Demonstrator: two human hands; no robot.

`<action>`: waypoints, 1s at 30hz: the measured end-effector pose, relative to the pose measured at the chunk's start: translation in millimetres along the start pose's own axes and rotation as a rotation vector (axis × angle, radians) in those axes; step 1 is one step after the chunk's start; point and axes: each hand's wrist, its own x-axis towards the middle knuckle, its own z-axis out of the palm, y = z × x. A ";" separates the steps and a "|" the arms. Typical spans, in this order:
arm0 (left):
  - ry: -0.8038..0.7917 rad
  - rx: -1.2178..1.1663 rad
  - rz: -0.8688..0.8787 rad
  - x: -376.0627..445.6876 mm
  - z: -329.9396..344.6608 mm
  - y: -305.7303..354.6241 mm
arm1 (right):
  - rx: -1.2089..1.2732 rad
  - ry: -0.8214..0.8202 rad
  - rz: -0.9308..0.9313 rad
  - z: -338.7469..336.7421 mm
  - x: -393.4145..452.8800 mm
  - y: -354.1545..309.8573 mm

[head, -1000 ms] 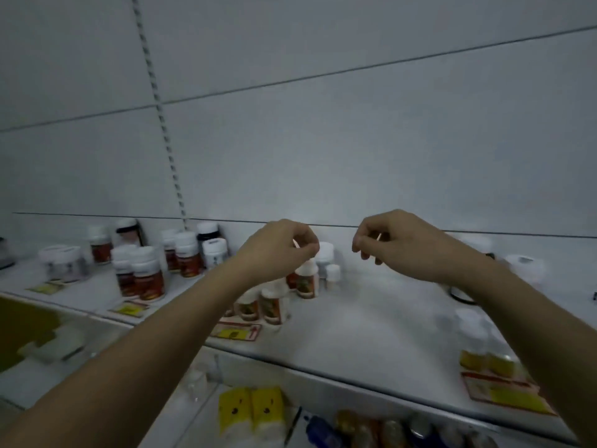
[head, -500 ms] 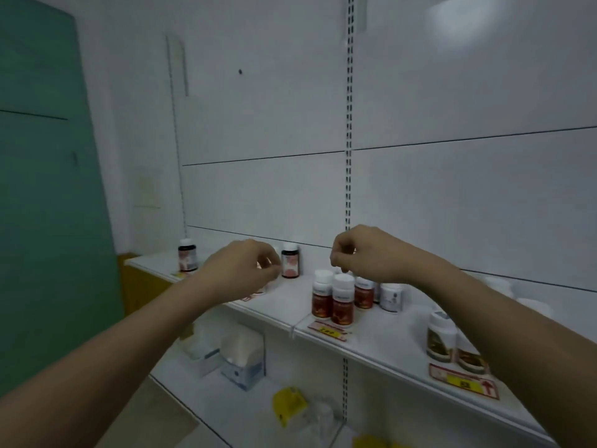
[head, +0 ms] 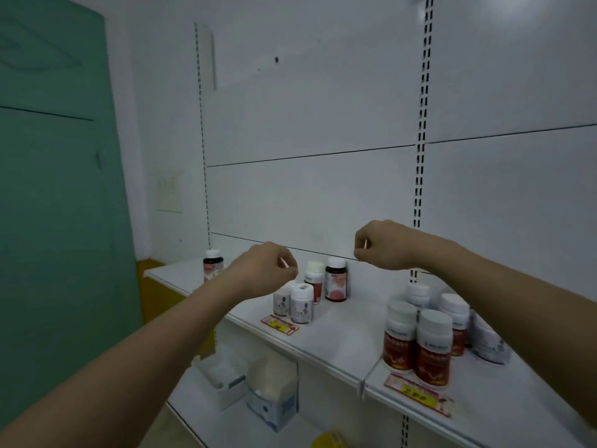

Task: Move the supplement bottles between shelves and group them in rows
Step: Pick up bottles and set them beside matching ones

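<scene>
Lower shelf (head: 200, 412), nearest: a white box (head: 273, 396) and a small tray (head: 223, 376), not task items.

Main shelf (head: 342, 337), near right: red bottles (head: 416, 344) in a tight cluster, white caps, touching or nearly so. Grey-label bottle (head: 489, 345) just right of them, half behind the right forearm. Price tags (head: 416, 396) on the shelf lip.

Mid shelf, under the left hand: two small white bottles (head: 295, 302) side by side at the front edge. Behind them a red-label bottle (head: 314, 282) and a dark bottle (head: 336, 279), upright, near the back panel. Far left: a lone dark bottle (head: 212, 265), well apart from the rest.

Hands: both raised above the shelf, touching no bottle. Left hand (head: 265, 270) has its fingers curled in, thumb to fingertips; right hand (head: 381, 245) the same. Each may be pinching something tiny; too small to tell. Treating both as closed and empty.

Handling, my read: rigid plastic bottles, light to moderate if full, contents likely to rattle. Not fragile, but tall and narrow, so they tip if nudged at the cap. Glossy labels look slick. Grip around the body below the cap, thumb opposite fingers. Clustered red ones: pull the front one first or the neighbours go over. The lone far-left bottle is the easy pick, free all round.
</scene>
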 end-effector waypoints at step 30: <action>-0.789 -0.261 0.655 320.5 125.7 -130.2 | 0.062 -0.430 0.446 126.1 256.5 64.4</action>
